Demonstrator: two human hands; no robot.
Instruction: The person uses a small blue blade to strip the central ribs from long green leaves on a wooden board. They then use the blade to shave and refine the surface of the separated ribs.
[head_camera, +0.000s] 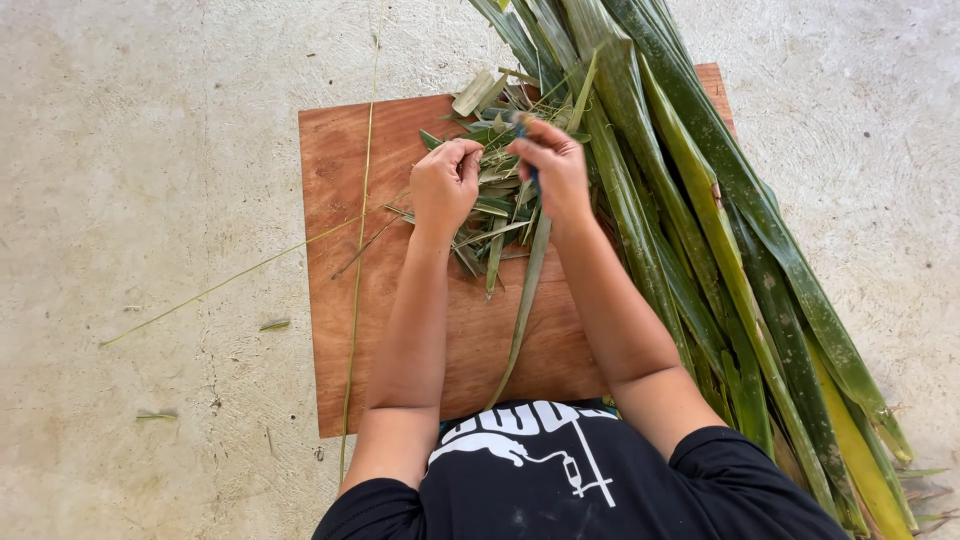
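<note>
On the concrete floor (150, 150) lies a wooden board (345, 300), and off its left edge a thin green midrib (220, 288) trails away toward the floor's left side, while another thin strand (358, 250) runs lengthwise over the board near that edge. The left hand (443, 185) hovers above the board's far middle, its grip pressed together, pinching what seems to be the top of a narrow leaf strip (525, 300); the fingers hide the exact contact. That strip's long axis runs from the hands straight back toward the person, its free end close to the board's near edge. Under both hands sits a heap of cut leaf scraps (495, 215). The right hand (555, 170) is just beside the left, a little farther out, its grip closed around a small blue-handled tool (522, 135) that points at the strip's upper end. Both hands are about equally near the strip. Along the board's right edge a bundle of long green leaves (740, 250) lies diagonally, spilling onto the floor.
</note>
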